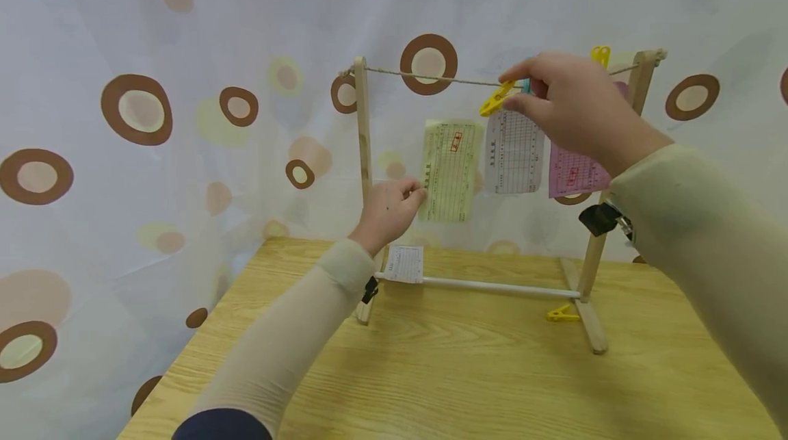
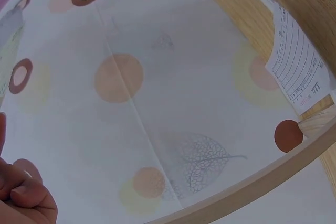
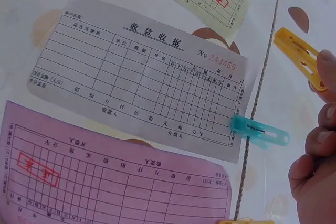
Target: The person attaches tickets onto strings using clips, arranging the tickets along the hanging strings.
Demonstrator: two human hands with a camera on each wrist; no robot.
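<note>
My left hand (image 1: 389, 211) pinches the edge of a yellow sheet (image 1: 452, 173) at its 8 o'clock, between thumb and fingers. The sheet hangs just below the string (image 1: 455, 80), apart from it, with a red stamp near its top. My right hand (image 1: 569, 101), at 2 o'clock from the sheet, grips a yellow clothespin (image 1: 497, 99), its tip just beside the string; I can't tell whether the pin's tips are spread.

Close by at 3 o'clock hangs a white sheet (image 1: 516, 159), held to the string by a teal clothespin (image 3: 244, 126). Past it, also at 3 o'clock, is a pink sheet (image 1: 572, 173), with a second yellow clothespin (image 1: 600, 55) above it; my right hand covers part of that.

The string runs between the posts of a wooden frame (image 1: 363, 132) on the table (image 1: 431, 371). At 7 o'clock from the yellow sheet, a small white slip (image 1: 406, 263) sits at the frame's white bar (image 1: 505, 286). Toward 5 o'clock, a loose yellow clothespin (image 1: 560, 315) lies by the frame's foot
</note>
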